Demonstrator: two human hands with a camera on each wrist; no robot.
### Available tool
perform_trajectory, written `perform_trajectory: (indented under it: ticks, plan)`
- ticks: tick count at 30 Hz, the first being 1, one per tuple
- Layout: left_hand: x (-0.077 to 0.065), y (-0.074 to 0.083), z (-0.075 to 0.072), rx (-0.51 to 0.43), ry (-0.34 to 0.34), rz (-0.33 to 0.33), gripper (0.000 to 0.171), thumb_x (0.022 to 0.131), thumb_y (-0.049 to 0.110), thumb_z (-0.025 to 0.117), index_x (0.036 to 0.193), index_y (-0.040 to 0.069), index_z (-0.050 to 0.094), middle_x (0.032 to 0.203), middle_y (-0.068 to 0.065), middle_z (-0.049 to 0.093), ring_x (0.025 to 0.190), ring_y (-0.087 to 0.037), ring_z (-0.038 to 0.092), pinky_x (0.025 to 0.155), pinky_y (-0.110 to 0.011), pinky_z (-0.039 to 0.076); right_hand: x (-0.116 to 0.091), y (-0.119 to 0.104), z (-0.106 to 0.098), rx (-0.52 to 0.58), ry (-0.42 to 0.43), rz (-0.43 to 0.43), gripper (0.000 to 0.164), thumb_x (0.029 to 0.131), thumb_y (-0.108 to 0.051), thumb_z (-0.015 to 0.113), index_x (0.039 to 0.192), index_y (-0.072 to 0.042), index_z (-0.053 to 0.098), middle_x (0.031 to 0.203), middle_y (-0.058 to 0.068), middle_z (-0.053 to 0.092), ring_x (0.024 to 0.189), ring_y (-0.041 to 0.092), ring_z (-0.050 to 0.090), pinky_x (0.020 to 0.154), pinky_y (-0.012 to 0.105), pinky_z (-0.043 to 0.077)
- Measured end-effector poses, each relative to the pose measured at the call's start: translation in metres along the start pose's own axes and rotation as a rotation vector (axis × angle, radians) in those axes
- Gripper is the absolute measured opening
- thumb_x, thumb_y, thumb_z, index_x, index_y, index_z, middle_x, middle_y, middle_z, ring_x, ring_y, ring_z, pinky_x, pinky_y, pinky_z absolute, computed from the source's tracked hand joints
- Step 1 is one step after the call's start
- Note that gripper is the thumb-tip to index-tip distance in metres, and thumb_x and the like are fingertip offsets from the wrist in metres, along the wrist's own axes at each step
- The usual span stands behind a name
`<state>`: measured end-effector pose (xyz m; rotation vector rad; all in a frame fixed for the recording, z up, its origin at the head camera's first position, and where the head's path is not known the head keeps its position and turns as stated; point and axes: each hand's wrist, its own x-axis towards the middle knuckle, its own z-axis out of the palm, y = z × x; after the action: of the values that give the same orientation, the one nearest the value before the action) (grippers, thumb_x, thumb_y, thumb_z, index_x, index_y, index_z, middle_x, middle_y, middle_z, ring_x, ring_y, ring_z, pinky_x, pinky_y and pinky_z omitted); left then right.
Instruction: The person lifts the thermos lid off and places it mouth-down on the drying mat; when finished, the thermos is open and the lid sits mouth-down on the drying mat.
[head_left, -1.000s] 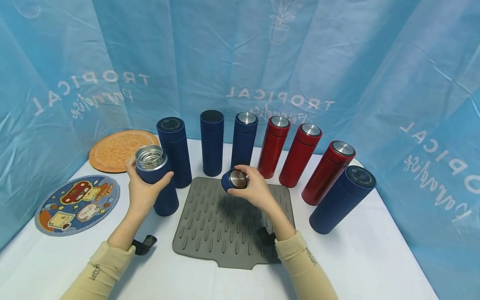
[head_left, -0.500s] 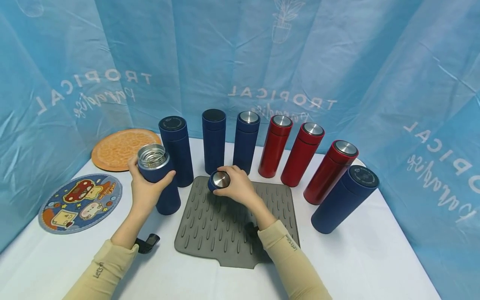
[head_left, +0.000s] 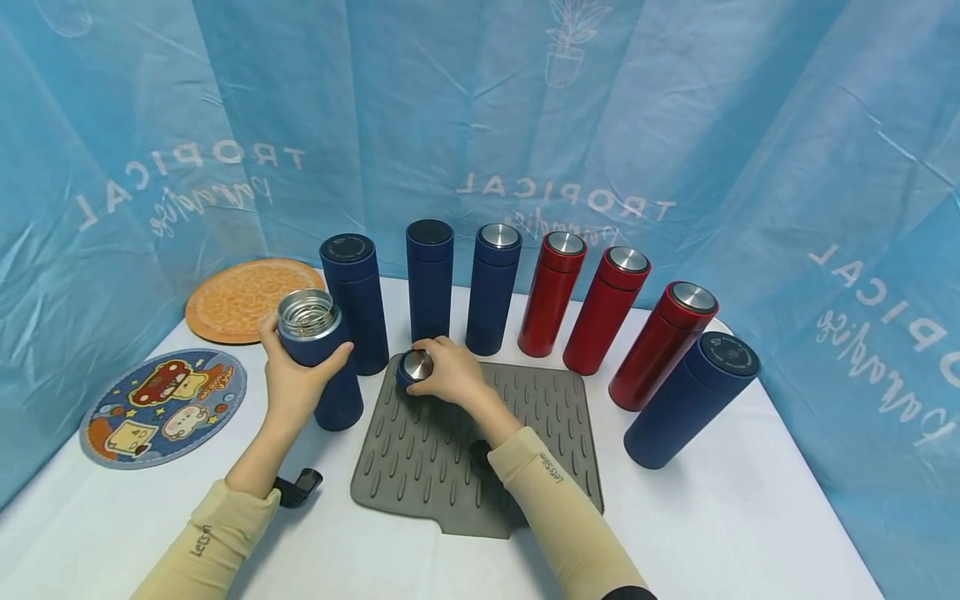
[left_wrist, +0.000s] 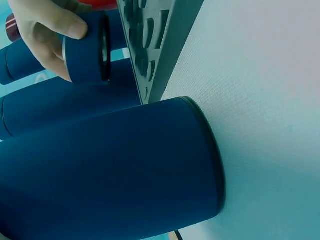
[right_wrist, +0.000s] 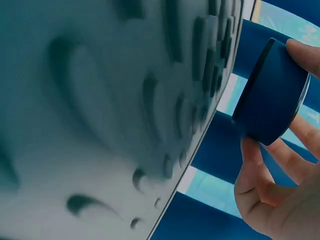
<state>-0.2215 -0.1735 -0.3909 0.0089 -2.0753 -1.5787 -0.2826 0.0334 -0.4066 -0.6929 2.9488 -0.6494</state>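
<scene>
My left hand [head_left: 296, 379] grips a navy blue thermos [head_left: 339, 404] that has no lid on, its steel mouth [head_left: 307, 315] facing up. Inside the mouth a coiled metal shape shows. In the left wrist view the thermos body [left_wrist: 110, 170] has its base at or close to the white cloth. Thumb and fingertips of my right hand [head_left: 459, 375] pinch a navy lid [head_left: 412, 369] with a steel top. That lid is held above the far left corner of a grey ridged mat [head_left: 480, 442], apart from the thermos. The right wrist view shows the lid [right_wrist: 272, 92] from its side.
Behind the mat stand several lidded navy thermoses [head_left: 430, 283] and several red ones [head_left: 551, 296]. Another navy thermos [head_left: 686, 404] stands at the right. To the left lie an orange round mat [head_left: 247, 292] and a cartoon mat [head_left: 165, 408]. A blue curtain [head_left: 480, 108] surrounds the table.
My right hand has moved left with the lid, from the middle of the mat toward the thermos. The left hand and its thermos have stayed in place.
</scene>
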Motion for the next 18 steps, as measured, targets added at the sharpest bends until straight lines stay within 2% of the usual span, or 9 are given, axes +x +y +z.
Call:
perform_trajectory:
  ticks: [9, 18]
  plan:
    - [0.001, -0.002, 0.0, 0.007, 0.005, 0.005, 0.083, 0.074, 0.013, 0.075, 0.135, 0.021, 0.02, 0.136, -0.014, 0.038, 0.119, -0.034, 0.043, 0.093, -0.054, 0.036, 0.01, -0.008, 0.007, -0.059, -0.041, 0.012, 0.066, 0.07, -0.039, 0.078, 0.129, -0.021, 0.053, 0.119, 0.002, 0.055, 0.095, 0.023, 0.056, 0.072, 0.031, 0.046]
    - [0.001, -0.003, 0.0, 0.014, -0.001, -0.004, 0.084, 0.074, 0.014, 0.075, 0.136, 0.019, 0.018, 0.137, -0.015, 0.036, 0.121, -0.036, 0.042, 0.094, -0.055, 0.036, 0.013, -0.012, 0.011, -0.113, -0.054, 0.023, 0.066, 0.071, -0.04, 0.078, 0.129, -0.023, 0.053, 0.122, 0.002, 0.055, 0.099, 0.025, 0.055, 0.076, 0.035, 0.047]
